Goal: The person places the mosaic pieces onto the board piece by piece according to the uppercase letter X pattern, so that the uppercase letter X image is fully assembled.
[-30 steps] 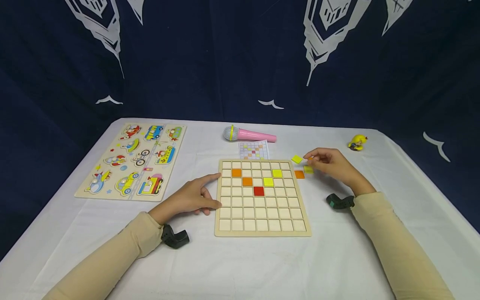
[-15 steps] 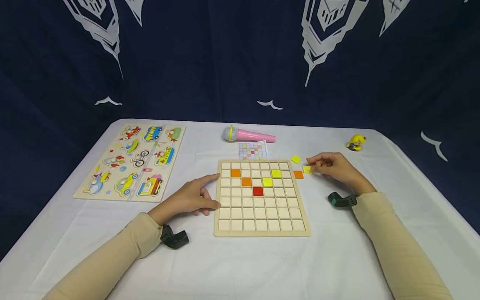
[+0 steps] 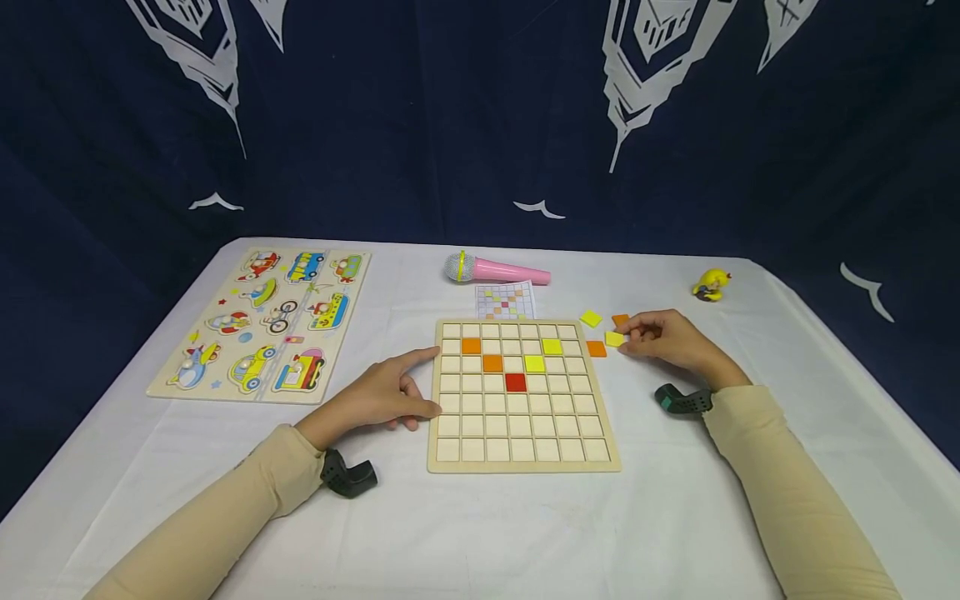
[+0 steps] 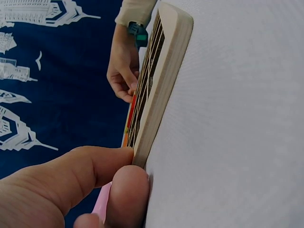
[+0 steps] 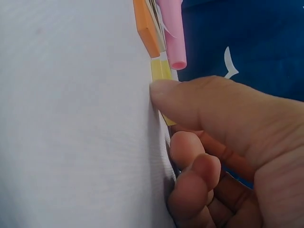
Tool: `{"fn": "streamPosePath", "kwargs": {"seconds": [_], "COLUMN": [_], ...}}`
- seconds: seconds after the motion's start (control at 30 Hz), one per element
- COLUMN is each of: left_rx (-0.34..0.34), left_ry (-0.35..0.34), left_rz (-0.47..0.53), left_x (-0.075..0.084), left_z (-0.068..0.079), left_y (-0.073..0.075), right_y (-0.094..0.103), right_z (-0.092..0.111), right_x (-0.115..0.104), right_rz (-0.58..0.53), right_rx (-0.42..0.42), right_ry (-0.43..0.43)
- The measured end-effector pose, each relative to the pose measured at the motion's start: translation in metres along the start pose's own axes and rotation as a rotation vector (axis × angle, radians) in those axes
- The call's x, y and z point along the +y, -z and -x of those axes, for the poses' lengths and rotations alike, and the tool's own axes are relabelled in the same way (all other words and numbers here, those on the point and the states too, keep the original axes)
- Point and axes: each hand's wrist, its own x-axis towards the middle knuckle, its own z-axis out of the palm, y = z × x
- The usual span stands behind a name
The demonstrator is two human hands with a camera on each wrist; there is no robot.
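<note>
Under the fingers of both hands, the table [image 3: 522, 533]. Left of and beyond the left fingers, the puzzle [image 3: 258, 336]; to their right, the board [image 3: 522, 467], its left edge touched by the left hand [image 3: 382, 392], thumb and forefinger spread, grasping nothing. The right hand [image 3: 663, 337], right of the board, pinches a yellow tile [image 3: 612, 339] between thumb and forefinger. Beyond and left of these fingers, the microphone [image 3: 513, 272], then the card [image 3: 506, 302]; close by them, an orange tile [image 3: 620, 320].

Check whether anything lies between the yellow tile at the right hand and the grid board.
Yes: an orange tile lies flat between the yellow tile at the right hand and the grid board; lifting over should probably clear it.
</note>
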Motion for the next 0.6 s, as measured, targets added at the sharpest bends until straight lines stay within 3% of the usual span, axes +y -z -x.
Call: {"fn": "streamPosePath", "kwargs": {"seconds": [0.3,0.6], "left_rx": [0.0,-0.001], "left_ry": [0.02,0.015], "left_rz": [0.007,0.005], "left_x": [0.002,0.003], "left_z": [0.001,0.002], "left_y": [0.0,0.0], "right_y": [0.0,-0.004], "right_z": [0.003,0.005], "right_x": [-0.003,-0.02], "right_rz": [-0.002,0.007], "right_rx": [0.005,0.017], "right_ry": [0.022,0.093]}}
